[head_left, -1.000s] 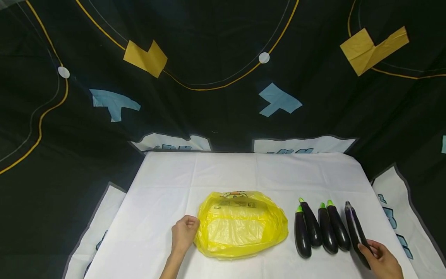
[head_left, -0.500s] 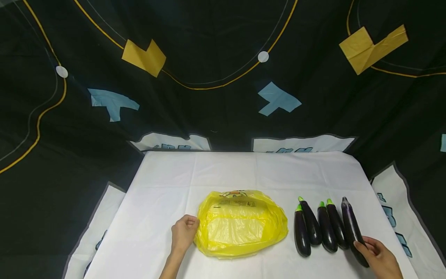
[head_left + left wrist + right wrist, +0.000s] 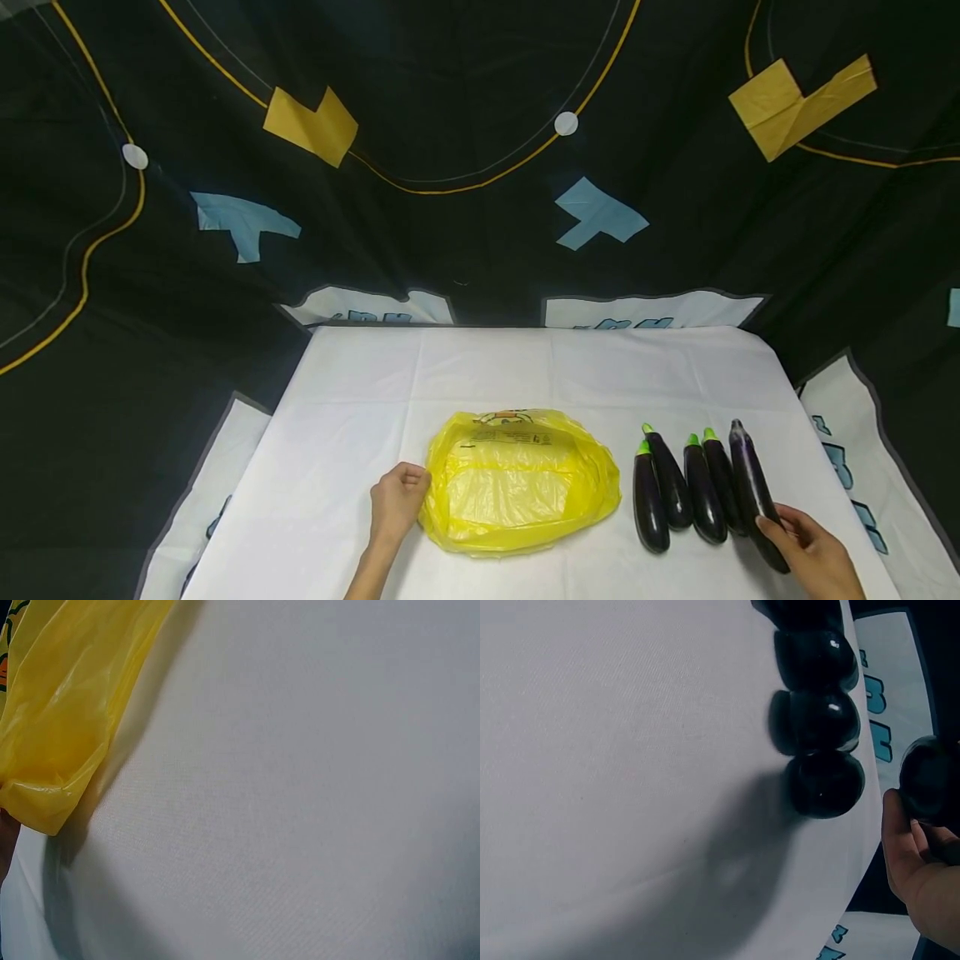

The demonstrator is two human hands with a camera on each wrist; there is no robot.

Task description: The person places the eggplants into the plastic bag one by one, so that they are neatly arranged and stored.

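Note:
On the left, my left hand (image 3: 397, 502) pinches the left edge of a yellow plastic bag (image 3: 510, 496), whose wide mouth faces up. In the left wrist view the bag (image 3: 60, 712) hangs in folds from fingers (image 3: 7, 844) at the frame's edge. My right hand (image 3: 813, 552) grips the lower end of a dark purple eggplant (image 3: 752, 483), thumb on its near side. The right wrist view has this eggplant (image 3: 926, 780) raised off the cloth. To its left lie several more eggplants (image 3: 703, 500) with green stem ends, side by side.
A white cloth (image 3: 480, 367) covers the table. Behind it hangs a black curtain (image 3: 450, 250) with yellow and blue patches. White printed cloth strips (image 3: 847, 458) border the table's sides and back.
My right hand has moved the gripped eggplant a little left and away from me, closer to the others. My left hand and the bag stay put.

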